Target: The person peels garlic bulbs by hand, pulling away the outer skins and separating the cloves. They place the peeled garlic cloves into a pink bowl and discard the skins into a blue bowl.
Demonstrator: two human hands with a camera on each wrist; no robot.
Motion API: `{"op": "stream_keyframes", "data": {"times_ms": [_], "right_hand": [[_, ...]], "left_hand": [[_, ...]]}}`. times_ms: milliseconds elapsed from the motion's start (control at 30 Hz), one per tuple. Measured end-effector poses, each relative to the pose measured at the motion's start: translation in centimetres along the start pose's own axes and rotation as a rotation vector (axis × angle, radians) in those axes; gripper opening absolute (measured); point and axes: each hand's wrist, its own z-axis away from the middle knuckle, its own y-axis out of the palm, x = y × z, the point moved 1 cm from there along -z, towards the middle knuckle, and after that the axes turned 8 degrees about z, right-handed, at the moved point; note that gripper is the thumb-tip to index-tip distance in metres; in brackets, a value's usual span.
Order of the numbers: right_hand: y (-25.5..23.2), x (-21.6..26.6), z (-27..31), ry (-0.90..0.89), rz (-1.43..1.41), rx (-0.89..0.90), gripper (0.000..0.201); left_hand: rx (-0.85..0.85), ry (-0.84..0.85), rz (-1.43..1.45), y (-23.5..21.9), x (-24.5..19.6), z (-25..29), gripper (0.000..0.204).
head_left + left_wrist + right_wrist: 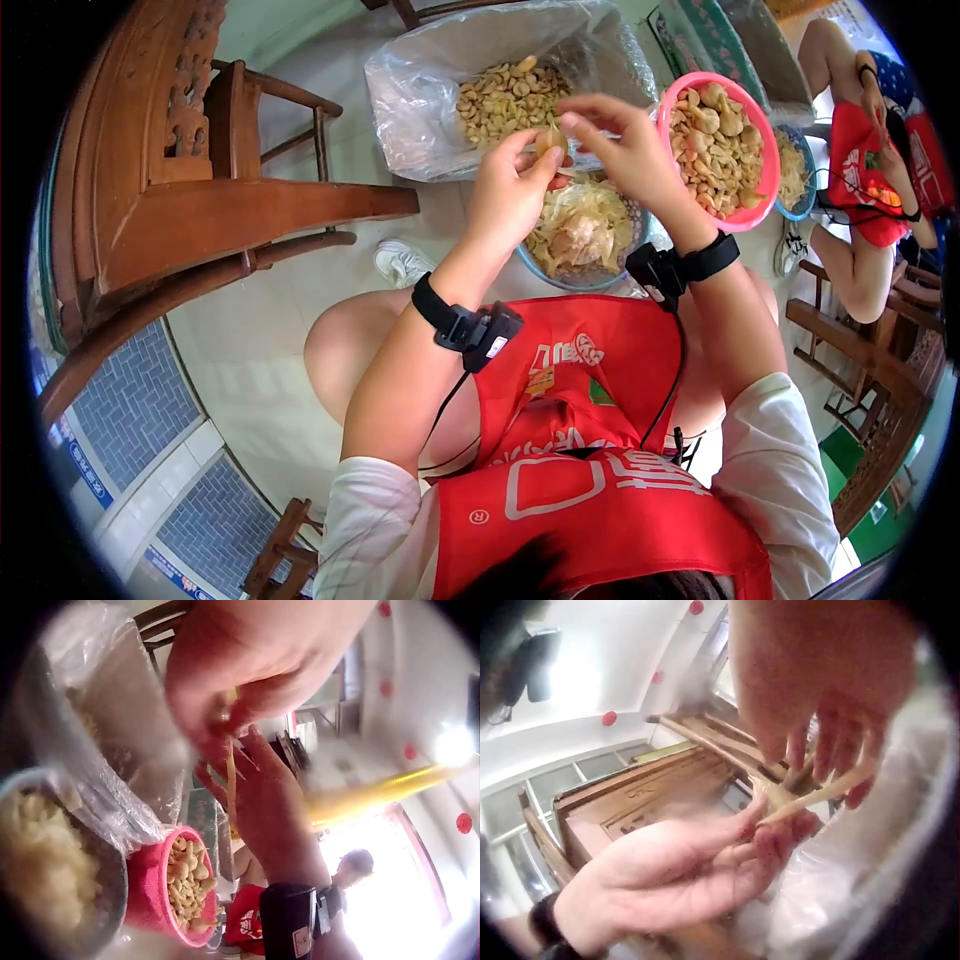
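My left hand (pixel 512 192) pinches a pale yellow-brown piece of garlic (pixel 549 143) between thumb and fingers. My right hand (pixel 637 150) is close against it from the other side. In the right wrist view a long pale strip of garlic skin (pixel 817 796) runs from the left fingertips to the curled fingers of the right hand, which pinch it. Beneath the hands stands a blue basin (pixel 528 262) heaped with papery skins (pixel 580 235). Just beyond, a box lined with clear plastic (pixel 415 90) holds many pale cloves (pixel 505 100).
At the right, a pink basin (pixel 770 165) holds whole garlic bulbs and loose cloves. Another blue basin (pixel 800 208) of skins stands beside it, near a second seated person in a red apron (pixel 862 170). Dark wooden furniture (pixel 240 225) reaches in from the left.
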Motion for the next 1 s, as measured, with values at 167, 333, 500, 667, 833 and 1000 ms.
{"op": "stream_keyframes", "data": {"times_ms": [167,333,500,667,833,1000], "right_hand": [[0.3,0.8,0.6,-0.065,0.076,0.195,0.018],[0.1,1.5,0.8,-0.094,0.09,0.192,0.012],[0.3,1.9,1.1,-0.247,0.107,0.048,0.005],[0.3,2.8,1.6,-0.346,0.177,-0.028,0.007],[1.7,1.9,2.1,-0.193,0.036,-0.143,0.008],[2.1,1.4,2.3,0.045,-0.139,-0.137,0.006]], "left_hand": [[-0.059,-0.005,-0.034,0.2,0.2,0.1,0.029],[-0.022,-0.001,-0.067,0.4,0.2,0.1,0.027],[0.024,-0.026,0.098,0.7,0.2,0.4,0.026],[-0.019,0.047,0.213,1.5,0.3,0.5,0.027],[-0.082,0.09,0.162,1.8,0.2,0.6,0.023],[-0.116,0.106,0.132,1.8,0.5,0.6,0.021]]}}
